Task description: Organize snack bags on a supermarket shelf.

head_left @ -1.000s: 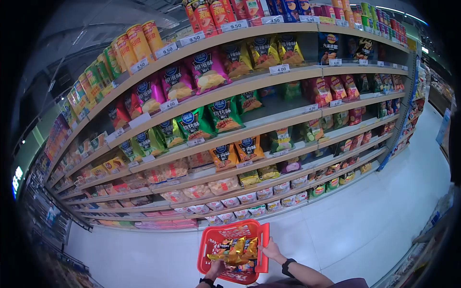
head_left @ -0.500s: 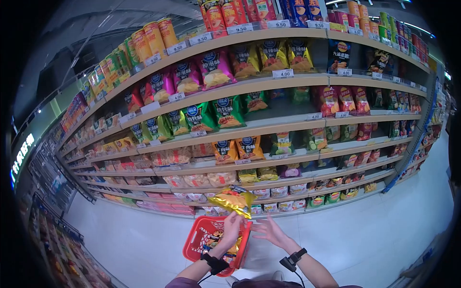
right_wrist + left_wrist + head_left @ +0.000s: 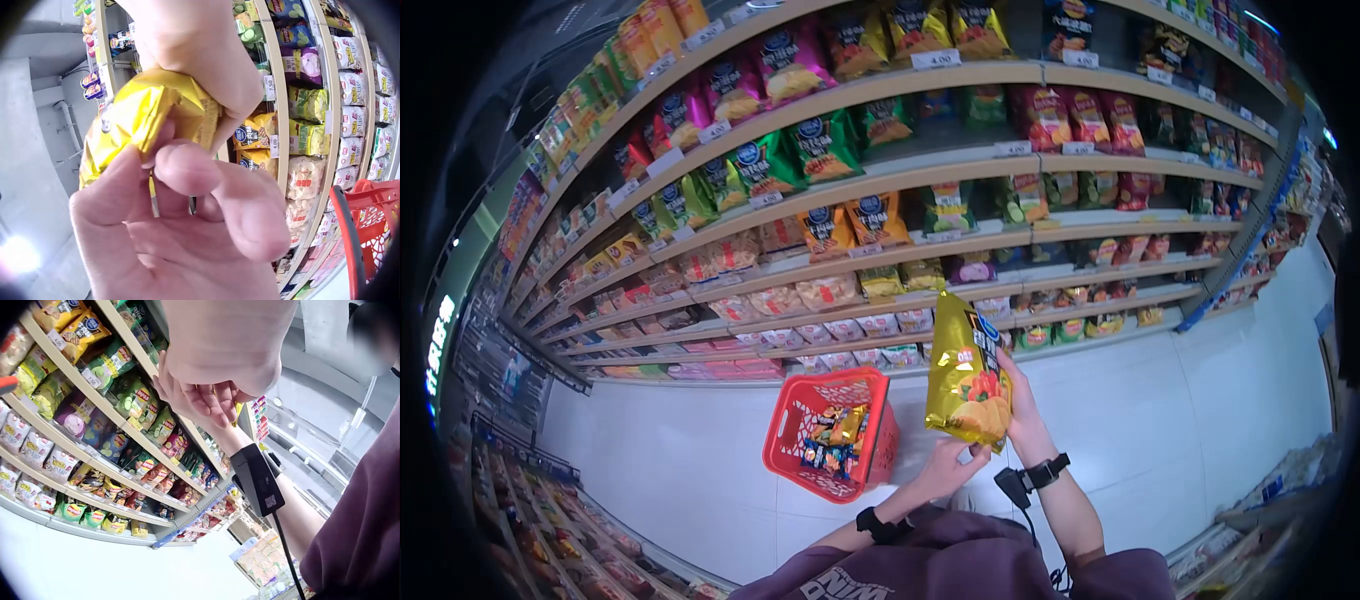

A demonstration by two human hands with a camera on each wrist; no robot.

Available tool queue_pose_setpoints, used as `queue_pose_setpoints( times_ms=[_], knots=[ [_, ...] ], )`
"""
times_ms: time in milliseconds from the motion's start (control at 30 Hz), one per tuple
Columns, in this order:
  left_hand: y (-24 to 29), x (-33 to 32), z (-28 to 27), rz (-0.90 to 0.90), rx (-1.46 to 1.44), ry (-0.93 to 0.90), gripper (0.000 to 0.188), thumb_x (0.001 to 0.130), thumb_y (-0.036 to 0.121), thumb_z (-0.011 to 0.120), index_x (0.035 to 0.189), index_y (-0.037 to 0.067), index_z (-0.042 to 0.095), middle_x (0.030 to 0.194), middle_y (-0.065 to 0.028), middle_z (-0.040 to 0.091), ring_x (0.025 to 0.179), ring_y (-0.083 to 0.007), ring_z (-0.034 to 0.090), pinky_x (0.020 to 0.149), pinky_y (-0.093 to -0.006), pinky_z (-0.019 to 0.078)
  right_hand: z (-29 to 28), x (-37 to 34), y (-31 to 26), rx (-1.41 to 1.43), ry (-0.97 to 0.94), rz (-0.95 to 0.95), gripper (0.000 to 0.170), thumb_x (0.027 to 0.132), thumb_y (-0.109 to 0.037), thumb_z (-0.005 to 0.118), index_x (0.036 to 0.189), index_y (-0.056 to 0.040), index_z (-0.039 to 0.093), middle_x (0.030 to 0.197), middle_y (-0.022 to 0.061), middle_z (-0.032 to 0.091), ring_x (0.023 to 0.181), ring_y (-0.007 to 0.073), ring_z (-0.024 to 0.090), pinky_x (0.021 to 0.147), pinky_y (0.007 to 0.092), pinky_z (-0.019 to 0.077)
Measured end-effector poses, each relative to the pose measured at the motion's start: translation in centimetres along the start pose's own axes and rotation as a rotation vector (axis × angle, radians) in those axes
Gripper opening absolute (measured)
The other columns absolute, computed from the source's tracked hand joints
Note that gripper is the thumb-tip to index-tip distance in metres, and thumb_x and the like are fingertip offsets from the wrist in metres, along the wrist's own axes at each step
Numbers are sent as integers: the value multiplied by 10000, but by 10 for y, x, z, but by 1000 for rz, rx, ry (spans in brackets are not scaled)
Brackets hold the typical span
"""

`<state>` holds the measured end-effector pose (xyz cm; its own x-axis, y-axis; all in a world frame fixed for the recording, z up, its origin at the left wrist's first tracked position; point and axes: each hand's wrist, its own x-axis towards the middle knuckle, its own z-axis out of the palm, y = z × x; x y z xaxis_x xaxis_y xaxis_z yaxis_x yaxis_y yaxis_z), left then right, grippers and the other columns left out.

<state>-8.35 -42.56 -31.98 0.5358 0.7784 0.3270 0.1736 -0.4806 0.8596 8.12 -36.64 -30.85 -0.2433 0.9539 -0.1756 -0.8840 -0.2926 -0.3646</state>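
A yellow bag of chips [image 3: 962,375] stands upright in front of me, its printed face showing in the head view. My right hand [image 3: 1022,408] grips it along the right side, with fingers partly hidden behind the bag. At the bottom edge, my left hand [image 3: 956,466] pinches the seam; in the right wrist view its thumb and forefinger [image 3: 187,169] meet at the crimped end of the bag [image 3: 144,112]. To the left of both hands is a red shopping basket [image 3: 884,440] holding several chip bags [image 3: 838,428].
Long shelves [image 3: 990,160] curve across the view, stocked with several kinds of bagged snacks, such as green bags [image 3: 825,143] and orange bags [image 3: 878,217]. Pale floor [image 3: 1090,420] runs between them and me. More shelving [image 3: 530,500] stands at the lower left.
The left hand has lifted the yellow bag out of the basket and brought it to the right. The right hand has let go of the basket's rim and taken hold of the bag.
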Motion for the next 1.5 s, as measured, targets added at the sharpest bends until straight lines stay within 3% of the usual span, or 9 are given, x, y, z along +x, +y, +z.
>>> queue_pose_setpoints(
  times_ms=[100,333,433,700,1000,1133,1267,1400,1500],
  knots=[
    [0,-1,-16,-207,47,-196,200,913,171,664,1033,14,700,1114,-111,681,1065,-230,625,929,-361,468,0,-3,-6,-52,38,-149,340,941,-220,637,1210,-18,592,1149,118,687,984,214,689,877,368,564],
    [-41,27,-88,-314,-397,150,361,973,162,558,1287,-15,547,1178,-124,654,1110,-177,614,955,-343,480,70,-41,-50,-534,123,-545,579,788,-54,793,1268,-26,470,1138,90,641,988,162,662,849,304,557],
    [25,55,-102,-312,-516,125,359,976,172,553,1284,-12,538,1181,-118,650,1110,-155,605,963,-327,479,77,-43,-47,-623,106,-612,635,762,-42,816,1276,-30,443,1146,92,636,1004,162,654,854,309,557],
    [84,65,-94,-255,-243,-10,678,670,146,905,1240,12,562,1132,-76,677,998,-143,663,881,-309,544,97,-60,-27,-843,-57,-632,772,734,-77,848,1356,-13,394,1220,101,593,1110,171,596,958,328,499],
    [66,47,-81,-218,-393,65,681,649,161,917,1203,-6,559,1101,-93,676,991,-152,657,885,-311,537,83,-70,-22,-884,-139,-459,718,740,-109,848,1341,-9,469,1273,106,586,1155,165,567,993,335,459],
    [66,44,-89,-169,-227,153,660,647,193,917,1176,-6,576,1077,-100,686,969,-164,671,864,-317,544,87,-65,-23,-855,-141,-868,656,802,-138,789,1358,-24,460,1422,156,462,1289,236,469,1074,394,374],
    [78,43,-93,-67,-10,261,669,635,240,916,1150,-26,582,1041,-127,699,942,-185,688,829,-326,548,123,-77,-51,-1581,104,-1319,486,796,-179,775,1228,-52,594,1303,136,586,1190,297,548,997,399,420],
    [85,43,-95,-12,163,220,666,629,237,911,1153,-14,585,1012,-123,705,910,-201,703,819,-331,551,146,-78,-50,-1798,-162,-1117,181,816,-127,729,960,-24,691,985,93,699,980,280,630,915,405,467],
    [86,41,-99,21,218,242,652,628,235,905,1146,-5,590,998,-123,705,891,-217,709,807,-337,553,142,-71,-54,-1818,-305,-1126,162,816,-98,712,960,-26,690,985,81,702,965,261,640,870,397,489]
  ],
)
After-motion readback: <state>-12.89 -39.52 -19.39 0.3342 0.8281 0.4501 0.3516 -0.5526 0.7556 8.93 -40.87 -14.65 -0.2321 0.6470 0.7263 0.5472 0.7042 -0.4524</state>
